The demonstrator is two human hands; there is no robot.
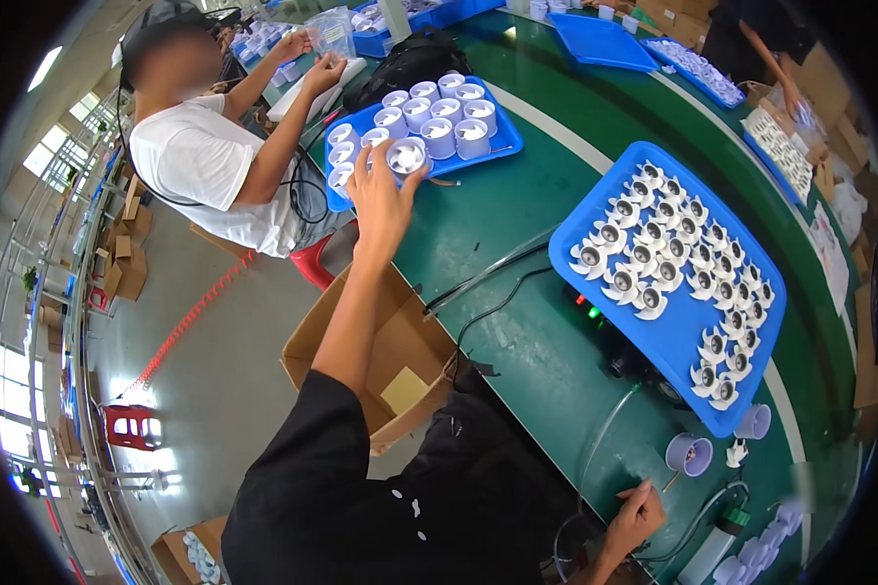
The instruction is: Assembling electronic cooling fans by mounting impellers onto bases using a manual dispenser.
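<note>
My left hand (380,205) is stretched out over a blue tray (509,139) at the upper middle. It grips a round white fan housing (407,156) with a bladed wheel inside, fingers and thumb around its sides. Several similar housings (439,136) stand upright in that tray. At the lower right, my right hand (636,517) rests near the table's front edge, its fingers curled together. Whatever they hold, if anything, is hidden. Close to it stands a lavender cup (690,454) with small reddish bits inside, and a thin stick (670,481) lies beside the cup.
Another blue tray (668,322) bears rows of white fan wheels, tilted over dark equipment with lit lamps (587,308). Cables and hoses cross the green table (517,214). An open cardboard box (380,351) sits below the edge. A co-worker (205,146) handles a plastic bag (332,34) at left.
</note>
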